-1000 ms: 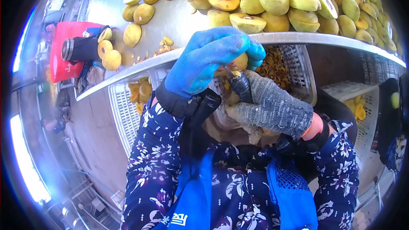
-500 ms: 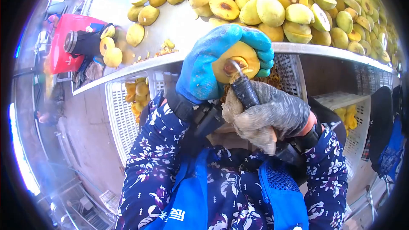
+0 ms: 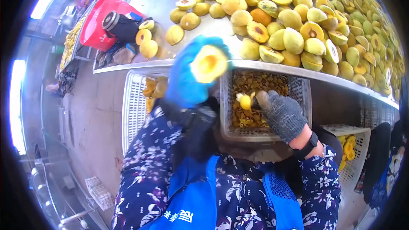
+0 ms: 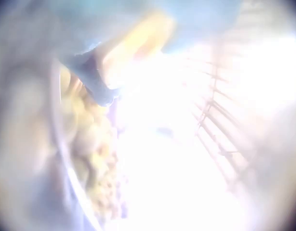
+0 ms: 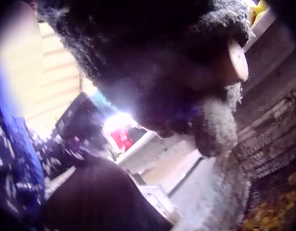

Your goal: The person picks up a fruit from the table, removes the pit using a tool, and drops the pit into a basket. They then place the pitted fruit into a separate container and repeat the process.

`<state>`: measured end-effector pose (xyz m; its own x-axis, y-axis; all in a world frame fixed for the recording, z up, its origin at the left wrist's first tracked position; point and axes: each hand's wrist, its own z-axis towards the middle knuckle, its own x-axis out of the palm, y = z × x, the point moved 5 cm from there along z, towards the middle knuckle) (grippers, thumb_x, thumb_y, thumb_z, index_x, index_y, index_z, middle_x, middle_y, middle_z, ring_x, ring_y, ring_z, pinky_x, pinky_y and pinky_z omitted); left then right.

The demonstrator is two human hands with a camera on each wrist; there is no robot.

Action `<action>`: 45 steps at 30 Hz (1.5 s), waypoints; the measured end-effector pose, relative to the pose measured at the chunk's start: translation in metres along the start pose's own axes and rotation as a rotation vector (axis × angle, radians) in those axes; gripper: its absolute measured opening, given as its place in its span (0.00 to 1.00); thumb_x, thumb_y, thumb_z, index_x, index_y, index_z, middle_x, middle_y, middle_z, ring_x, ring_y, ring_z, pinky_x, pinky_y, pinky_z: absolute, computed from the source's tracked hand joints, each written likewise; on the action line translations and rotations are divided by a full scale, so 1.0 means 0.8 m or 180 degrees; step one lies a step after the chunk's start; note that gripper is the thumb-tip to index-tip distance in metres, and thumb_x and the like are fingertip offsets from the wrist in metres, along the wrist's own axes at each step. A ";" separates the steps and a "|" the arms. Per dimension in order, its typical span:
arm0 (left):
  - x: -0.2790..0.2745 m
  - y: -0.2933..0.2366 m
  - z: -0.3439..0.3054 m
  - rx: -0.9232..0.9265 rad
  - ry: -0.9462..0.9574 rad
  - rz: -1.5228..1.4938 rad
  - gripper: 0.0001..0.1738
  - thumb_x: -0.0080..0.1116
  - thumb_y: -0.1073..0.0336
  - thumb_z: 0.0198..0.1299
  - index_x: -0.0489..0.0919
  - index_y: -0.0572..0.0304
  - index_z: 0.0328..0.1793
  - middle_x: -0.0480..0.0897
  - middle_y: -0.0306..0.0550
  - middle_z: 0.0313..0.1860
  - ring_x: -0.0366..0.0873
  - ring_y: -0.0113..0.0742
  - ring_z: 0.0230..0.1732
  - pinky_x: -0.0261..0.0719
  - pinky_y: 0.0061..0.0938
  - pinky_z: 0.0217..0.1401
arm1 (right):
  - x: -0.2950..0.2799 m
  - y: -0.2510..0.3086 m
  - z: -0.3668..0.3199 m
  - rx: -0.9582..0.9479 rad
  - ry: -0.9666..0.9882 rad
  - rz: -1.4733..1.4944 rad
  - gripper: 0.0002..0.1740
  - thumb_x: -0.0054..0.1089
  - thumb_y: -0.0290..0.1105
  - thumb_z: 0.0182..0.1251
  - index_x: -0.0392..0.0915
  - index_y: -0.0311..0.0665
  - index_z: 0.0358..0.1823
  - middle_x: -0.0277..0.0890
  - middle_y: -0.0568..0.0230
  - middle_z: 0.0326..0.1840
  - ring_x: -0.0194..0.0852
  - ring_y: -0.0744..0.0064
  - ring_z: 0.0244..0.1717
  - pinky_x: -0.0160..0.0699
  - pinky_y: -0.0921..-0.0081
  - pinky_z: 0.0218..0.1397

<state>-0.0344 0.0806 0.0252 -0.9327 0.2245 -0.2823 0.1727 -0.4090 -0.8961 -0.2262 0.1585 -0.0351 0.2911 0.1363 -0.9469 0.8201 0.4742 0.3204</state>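
My left hand (image 3: 181, 79), in a blue coated glove, grips a yellow peach half (image 3: 209, 64) at the table's front edge. Its cut face is turned up and has a hollow in the middle. In the left wrist view the same half is blurred by glare. Over a white crate of scraps, my right hand (image 3: 283, 115), in a grey knitted glove, holds a pitting tool whose wooden handle end (image 5: 238, 60) sticks out of the fist. A yellow bit of fruit (image 3: 245, 101) is at the tool's front, hiding the blade.
Many peach halves (image 3: 292, 40) are heaped on the metal table (image 3: 215, 27). The scrap crate (image 3: 251, 137) stands below its edge, with another white crate (image 3: 130, 115) to the left. A dark flask (image 3: 123, 26) lies by a red bag (image 3: 96, 32) on the table.
The tool was at the peach half's centre; now my hands are apart. My left hand has moved left with the half, my right hand over the scrap crate with the tool.
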 end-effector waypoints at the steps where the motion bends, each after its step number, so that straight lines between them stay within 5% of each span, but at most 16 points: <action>1: -0.031 -0.019 -0.008 0.0528 0.0008 0.1331 0.17 0.60 0.74 0.47 0.77 0.64 0.47 0.80 0.46 0.40 0.79 0.39 0.43 0.75 0.31 0.49 | 0.015 -0.011 -0.006 -0.0032 -0.0039 0.0011 0.12 0.52 0.29 0.60 0.71 0.42 0.46 0.78 0.57 0.33 0.81 0.56 0.29 0.77 0.59 0.28; 2: -0.071 0.000 -0.027 -0.0396 -0.0262 0.0915 0.14 0.58 0.72 0.51 0.78 0.64 0.46 0.81 0.48 0.40 0.79 0.43 0.44 0.75 0.32 0.50 | 0.046 -0.029 -0.012 0.0128 0.0417 -0.0234 0.10 0.51 0.28 0.60 0.73 0.42 0.44 0.77 0.56 0.32 0.80 0.56 0.29 0.77 0.60 0.29; 3: -0.112 0.012 -0.043 -0.0470 -0.0250 0.1406 0.14 0.57 0.71 0.55 0.79 0.65 0.48 0.82 0.51 0.41 0.79 0.45 0.45 0.75 0.33 0.51 | 0.066 -0.039 -0.016 0.0301 0.0877 -0.0477 0.09 0.50 0.27 0.59 0.74 0.42 0.42 0.76 0.55 0.30 0.79 0.55 0.29 0.77 0.61 0.29; 4: -0.150 0.017 -0.054 0.0448 0.0307 0.2092 0.16 0.57 0.68 0.58 0.78 0.67 0.52 0.82 0.52 0.42 0.79 0.45 0.47 0.75 0.33 0.53 | 0.061 -0.038 -0.013 0.0301 0.0844 -0.0460 0.09 0.50 0.27 0.59 0.74 0.42 0.42 0.76 0.55 0.30 0.79 0.55 0.29 0.77 0.61 0.29; 5: -0.192 0.056 -0.064 -0.0852 -0.0232 0.1606 0.18 0.56 0.66 0.62 0.76 0.67 0.56 0.81 0.55 0.45 0.79 0.46 0.49 0.75 0.35 0.54 | 0.048 -0.035 -0.011 0.0242 0.0564 -0.0451 0.11 0.50 0.28 0.59 0.75 0.41 0.43 0.76 0.55 0.30 0.79 0.56 0.29 0.78 0.61 0.29; 6: -0.204 0.057 -0.060 -0.0325 0.0056 0.2287 0.20 0.57 0.64 0.62 0.75 0.66 0.58 0.80 0.56 0.47 0.78 0.46 0.49 0.75 0.34 0.54 | 0.040 -0.031 -0.010 0.0179 0.0301 -0.0446 0.12 0.50 0.28 0.60 0.76 0.41 0.45 0.77 0.55 0.29 0.80 0.56 0.29 0.78 0.61 0.28; 8: -0.205 0.064 -0.032 0.0221 0.0345 0.2939 0.22 0.57 0.62 0.62 0.74 0.66 0.60 0.80 0.56 0.50 0.78 0.46 0.49 0.75 0.33 0.53 | 0.044 -0.032 -0.011 0.0096 0.0218 -0.0490 0.13 0.50 0.28 0.60 0.75 0.40 0.47 0.76 0.55 0.29 0.79 0.56 0.28 0.77 0.61 0.28; 12: -0.157 0.108 0.074 -0.1600 -0.0040 0.1641 0.34 0.65 0.52 0.54 0.72 0.64 0.63 0.76 0.59 0.55 0.79 0.45 0.46 0.78 0.30 0.48 | 0.032 -0.026 -0.002 -0.0076 -0.0137 -0.0243 0.17 0.49 0.26 0.60 0.71 0.36 0.52 0.76 0.57 0.26 0.79 0.57 0.25 0.77 0.63 0.25; 16: -0.132 0.174 0.148 -0.0595 0.0485 0.2664 0.36 0.65 0.54 0.52 0.70 0.63 0.65 0.78 0.61 0.50 0.81 0.47 0.43 0.79 0.32 0.43 | 0.033 -0.020 0.000 0.0056 0.0140 -0.0107 0.14 0.51 0.31 0.62 0.72 0.39 0.49 0.75 0.53 0.27 0.78 0.54 0.24 0.75 0.60 0.24; 21: -0.112 0.203 0.162 -0.1638 0.0523 0.2504 0.36 0.68 0.61 0.44 0.70 0.63 0.61 0.80 0.60 0.42 0.81 0.47 0.42 0.80 0.33 0.39 | 0.032 -0.017 0.006 0.0295 0.0270 0.0577 0.12 0.55 0.34 0.61 0.72 0.40 0.45 0.76 0.51 0.30 0.79 0.51 0.29 0.76 0.58 0.28; 23: -0.113 0.205 0.168 -0.1355 0.0506 0.2864 0.33 0.69 0.64 0.43 0.70 0.65 0.57 0.80 0.58 0.42 0.81 0.44 0.42 0.80 0.32 0.39 | 0.030 -0.014 0.013 0.0189 0.0071 0.1609 0.12 0.58 0.34 0.61 0.71 0.39 0.44 0.76 0.48 0.33 0.78 0.45 0.35 0.76 0.54 0.35; 26: -0.113 0.195 0.156 -0.1915 0.0401 0.2325 0.32 0.68 0.65 0.46 0.71 0.66 0.58 0.80 0.53 0.41 0.81 0.42 0.42 0.80 0.32 0.40 | 0.007 -0.007 0.027 0.0328 0.0044 0.2321 0.17 0.64 0.36 0.59 0.71 0.38 0.46 0.77 0.45 0.37 0.76 0.41 0.41 0.75 0.53 0.41; 31: -0.074 0.146 0.119 -0.1636 0.0104 -0.1861 0.31 0.60 0.59 0.60 0.65 0.67 0.66 0.77 0.59 0.53 0.81 0.50 0.48 0.82 0.37 0.51 | -0.009 -0.010 0.035 0.0921 0.0037 0.2574 0.26 0.70 0.38 0.53 0.71 0.37 0.50 0.78 0.44 0.41 0.76 0.41 0.46 0.76 0.58 0.44; 35: 0.000 0.073 0.067 -0.1874 0.0174 -0.3266 0.37 0.49 0.46 0.64 0.61 0.66 0.71 0.73 0.65 0.60 0.76 0.58 0.55 0.82 0.44 0.54 | -0.017 -0.013 0.035 0.0896 -0.0456 0.2689 0.29 0.71 0.38 0.53 0.70 0.37 0.54 0.79 0.46 0.40 0.78 0.45 0.46 0.77 0.60 0.45; 37: 0.032 0.046 0.052 -0.1984 0.0468 -0.3976 0.33 0.50 0.47 0.65 0.67 0.69 0.64 0.75 0.59 0.58 0.78 0.49 0.54 0.79 0.46 0.56 | -0.024 -0.013 0.036 0.1040 -0.0593 0.2604 0.29 0.71 0.38 0.53 0.71 0.37 0.54 0.79 0.47 0.41 0.78 0.45 0.45 0.77 0.61 0.45; 45: 0.101 0.029 0.027 -0.1973 -0.0203 -0.3588 0.30 0.45 0.50 0.69 0.67 0.71 0.64 0.77 0.59 0.54 0.78 0.47 0.52 0.78 0.38 0.57 | -0.034 -0.022 0.032 0.1094 -0.0983 0.2292 0.23 0.67 0.34 0.57 0.70 0.36 0.51 0.78 0.45 0.39 0.77 0.41 0.43 0.76 0.56 0.42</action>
<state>-0.1124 0.0701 -0.0112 -0.6694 0.1261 0.7321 -0.6150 0.4588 -0.6413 -0.2355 0.1240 -0.0140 0.8788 0.0364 -0.4758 0.4729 0.0661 0.8786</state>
